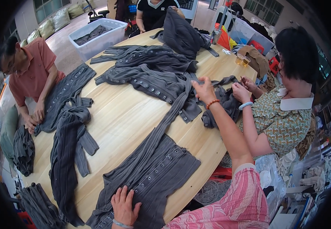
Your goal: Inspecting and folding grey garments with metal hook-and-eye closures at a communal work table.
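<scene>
A dark grey ribbed cardigan (161, 168) with a row of metal snaps lies flat on the round wooden table (123, 114) in front of me. My left hand (124, 204) presses flat on its lower front panel, fingers spread. My right hand (203, 89) is stretched out over the table and pinches the end of the cardigan's long sleeve (173, 114), pulling it straight away from the body. A red bead bracelet sits on that wrist.
More grey cardigans are heaped at the table's middle (150, 72) and left (68, 126). A person at the right (283, 110) handles a grey garment; another at the left (28, 76) smooths one; a third sits at the far end. A plastic bin (97, 38) stands beyond the table.
</scene>
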A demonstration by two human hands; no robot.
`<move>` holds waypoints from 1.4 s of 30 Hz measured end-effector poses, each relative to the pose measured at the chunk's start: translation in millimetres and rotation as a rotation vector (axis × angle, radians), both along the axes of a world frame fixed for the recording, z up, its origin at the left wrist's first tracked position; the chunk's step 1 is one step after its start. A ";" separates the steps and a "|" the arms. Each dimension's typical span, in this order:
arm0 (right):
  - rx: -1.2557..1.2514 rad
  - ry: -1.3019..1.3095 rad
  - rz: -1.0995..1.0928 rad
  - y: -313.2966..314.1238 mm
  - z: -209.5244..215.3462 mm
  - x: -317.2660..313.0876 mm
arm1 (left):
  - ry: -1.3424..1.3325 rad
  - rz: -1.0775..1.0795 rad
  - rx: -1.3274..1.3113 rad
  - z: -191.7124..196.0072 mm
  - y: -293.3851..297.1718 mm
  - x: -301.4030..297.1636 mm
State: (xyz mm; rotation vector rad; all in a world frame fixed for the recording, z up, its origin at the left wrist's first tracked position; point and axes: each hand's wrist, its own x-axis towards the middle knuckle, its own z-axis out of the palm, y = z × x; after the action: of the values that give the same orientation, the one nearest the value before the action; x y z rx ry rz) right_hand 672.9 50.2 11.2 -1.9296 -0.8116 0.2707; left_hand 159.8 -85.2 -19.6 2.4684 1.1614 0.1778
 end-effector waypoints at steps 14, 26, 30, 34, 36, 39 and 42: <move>-0.302 -0.068 0.091 40.5 -81.6 40.9 | 0.000 0.016 -0.010 -5.4 -0.7 0.1; 0.577 0.592 -0.092 -1.4 -22.6 17.4 | 0.005 0.037 -0.053 7.8 0.7 3.8; 0.707 0.433 0.021 -12.4 -10.0 7.3 | -0.064 0.053 0.010 5.2 -1.5 4.4; 0.751 0.241 0.094 -20.0 10.5 -2.9 | -0.245 0.190 0.174 -1.4 3.1 3.9; 0.705 0.144 0.074 -24.4 21.4 -8.1 | -0.226 0.216 0.268 -4.4 8.1 5.4; 0.686 0.136 0.065 -27.0 29.3 -7.1 | -0.137 0.207 0.299 -8.5 12.7 7.5; 0.714 0.086 0.100 -30.6 33.8 -11.4 | -0.106 0.204 0.322 -17.2 13.5 2.9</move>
State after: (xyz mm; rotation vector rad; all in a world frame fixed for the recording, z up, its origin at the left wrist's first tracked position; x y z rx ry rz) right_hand 661.5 19.6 45.0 -1.2040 -0.8091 0.0991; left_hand 162.7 -71.8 -36.8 2.5648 1.4317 0.5893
